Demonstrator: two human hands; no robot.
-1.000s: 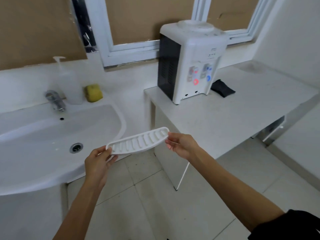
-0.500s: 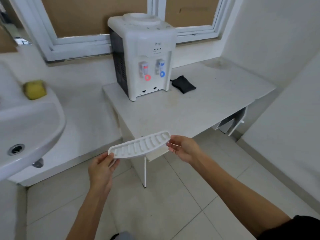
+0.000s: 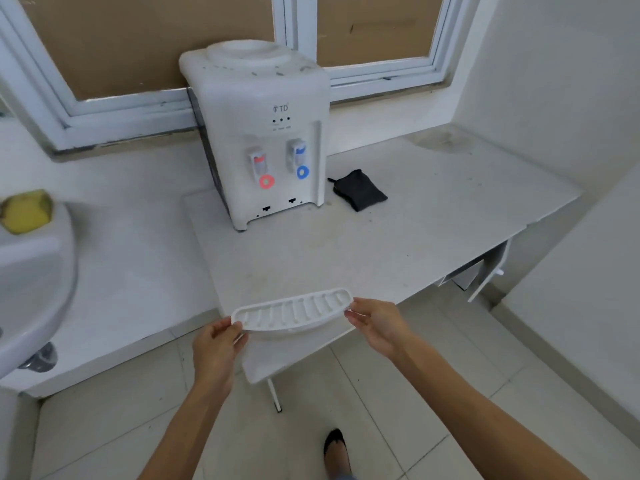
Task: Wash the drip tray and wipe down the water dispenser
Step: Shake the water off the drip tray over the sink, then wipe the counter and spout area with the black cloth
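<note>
The white slotted drip tray (image 3: 294, 310) hangs level in front of me, over the near corner of the white counter (image 3: 433, 233). My left hand (image 3: 216, 344) pinches its left end and my right hand (image 3: 377, 323) pinches its right end. The white water dispenser (image 3: 263, 133) stands at the back of the counter, with a red tap and a blue tap on its front. Two dark slots show at its base, below the taps.
A black cloth (image 3: 358, 190) lies on the counter right of the dispenser. The white sink (image 3: 31, 289) juts in at the left edge with a yellow sponge (image 3: 26, 211) on its rim. A black shoe (image 3: 335, 445) shows on the tiled floor.
The view has swung right from the sink to the dispenser, which now sits straight ahead. Both hands have kept hold of the drip tray and carried it over the counter's corner.
</note>
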